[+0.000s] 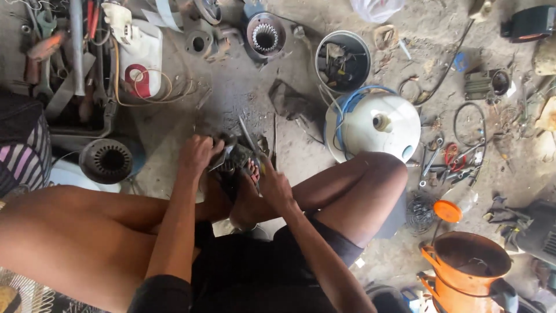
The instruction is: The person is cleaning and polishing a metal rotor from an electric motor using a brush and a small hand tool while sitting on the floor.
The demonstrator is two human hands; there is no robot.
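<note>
- The left hand [197, 155] closes its fingers over the near-left side of a dark, greasy metal motor part [234, 157] that rests on the concrete floor [243, 93] between the person's feet, near the middle of the view.
- The right hand [273, 184] grips a thin grey metal blade [250, 138], pressed against the same part from the 4 o'clock side; the blade slants up toward 11 o'clock.
- At 4 o'clock from the hands, an orange plastic jug [463, 272] stands upright, with a small orange round lid [447, 211] just above it.
- At 2 o'clock, a white domed plastic housing [376, 124] sits ringed by a blue cable [354, 98].
- At 9 o'clock lies a grey toothed stator ring [106, 160].
- At 11 o'clock, a white plastic cover with a red round label [139, 64] leans beside a cluttered tool tray [63, 124].
- Bare floor opens only straight ahead at 12 o'clock; every other edge is crowded.
</note>
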